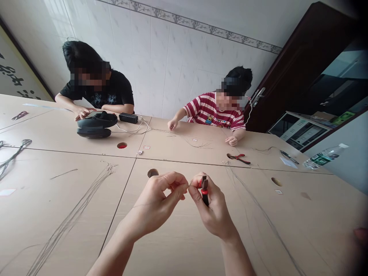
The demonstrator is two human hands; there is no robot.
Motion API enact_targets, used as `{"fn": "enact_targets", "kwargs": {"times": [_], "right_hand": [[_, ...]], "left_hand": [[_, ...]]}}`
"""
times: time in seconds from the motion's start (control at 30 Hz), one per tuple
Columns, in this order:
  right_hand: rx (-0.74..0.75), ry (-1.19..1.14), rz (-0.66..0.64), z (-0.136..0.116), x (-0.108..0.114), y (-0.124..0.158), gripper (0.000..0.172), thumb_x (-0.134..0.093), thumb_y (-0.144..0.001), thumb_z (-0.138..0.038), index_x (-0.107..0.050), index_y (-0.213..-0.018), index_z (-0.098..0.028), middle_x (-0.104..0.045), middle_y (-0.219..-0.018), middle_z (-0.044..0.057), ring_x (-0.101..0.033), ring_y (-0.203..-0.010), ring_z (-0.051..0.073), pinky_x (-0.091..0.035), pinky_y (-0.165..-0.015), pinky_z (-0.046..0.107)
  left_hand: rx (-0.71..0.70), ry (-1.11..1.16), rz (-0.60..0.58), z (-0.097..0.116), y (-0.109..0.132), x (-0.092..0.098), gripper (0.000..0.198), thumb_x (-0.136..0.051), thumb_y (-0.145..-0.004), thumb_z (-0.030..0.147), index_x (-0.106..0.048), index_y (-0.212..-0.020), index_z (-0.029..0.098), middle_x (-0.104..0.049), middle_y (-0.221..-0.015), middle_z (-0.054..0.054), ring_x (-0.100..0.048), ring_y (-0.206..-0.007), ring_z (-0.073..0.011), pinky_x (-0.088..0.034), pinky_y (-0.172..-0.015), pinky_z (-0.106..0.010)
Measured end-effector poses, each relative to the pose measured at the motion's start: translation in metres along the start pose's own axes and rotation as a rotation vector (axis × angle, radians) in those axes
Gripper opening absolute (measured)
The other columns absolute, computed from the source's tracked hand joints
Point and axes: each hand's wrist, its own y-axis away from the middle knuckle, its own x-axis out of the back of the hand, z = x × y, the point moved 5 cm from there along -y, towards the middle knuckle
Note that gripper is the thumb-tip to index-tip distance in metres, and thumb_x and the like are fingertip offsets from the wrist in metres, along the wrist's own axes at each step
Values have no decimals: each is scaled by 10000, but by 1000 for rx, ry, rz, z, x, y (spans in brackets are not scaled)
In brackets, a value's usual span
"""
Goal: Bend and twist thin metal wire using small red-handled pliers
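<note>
Your left hand [163, 195] pinches thumb against fingers, apparently on a thin strand [126, 206] that shows faintly by your wrist. Your right hand [209, 207] clasps pliers [204, 188], jaws pointing up, and its fingertips meet or nearly meet the left's over the table [172, 249]. Detail at the pinch is too small to read; you seem midway through this strand. Outward, 1 bundle [71, 207] lies to your left and 1 sparser bundle [267, 218] to your right, both with small bits at their far ends. Which strands are finished, you cannot tell from here.
</note>
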Motion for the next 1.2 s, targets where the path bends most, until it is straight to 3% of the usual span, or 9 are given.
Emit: {"fn": "enact_targets", "kwargs": {"times": [0.13, 0.33, 0.7, 1.03, 1.2], "right_hand": [[16, 86, 9, 2, 1, 0, 140, -462, -976, -207, -449, -837, -224, -443, -792, -13, -435, -696, 130, -370, -627, 256], [7, 48, 23, 3, 3, 0, 138, -444, -978, -190, -433, -846, -232, -429, -785, -14, -421, -673, 131, -381, -627, 262], [-2, -17, -2, 2, 2, -1, 156, -438, -984, -189, -429, -833, -228, -407, -765, -25, -391, -662, 122, -360, -617, 253], [-50, -69, -2, 2, 1, 0, 164, -453, -986, -273, -456, -829, -222, -440, -749, -11, -426, -670, 138, -382, -628, 275], [-67, -58, -8, 2, 2, 0, 171, -462, -985, -290, -449, -828, -223, -451, -749, -13, -420, -665, 134, -384, -624, 272]], "left_hand": [[62, 3, -13, -3, -1, 2, 190, -532, -933, 310, -640, -818, 204, -645, -746, 10, -643, -729, -122, -488, -629, -208], [84, 53, -23, -9, -3, 6, 152, -620, -884, 318, -646, -1003, 228, -698, -858, 0, -663, -729, -132, -506, -642, -232], [94, 111, -31, -10, -2, 5, 173, -629, -873, 293, -650, -1032, 227, -681, -803, 2, -648, -718, -136, -511, -669, -257], [63, 42, -32, -8, -3, 4, 106, -619, -879, 302, -675, -908, 217, -681, -776, 6, -628, -733, -137, -480, -670, -252], [39, 15, 25, -7, -2, 5, 72, -589, -889, 265, -639, -858, 225, -680, -767, 10, -648, -768, -147, -474, -648, -240]]}}
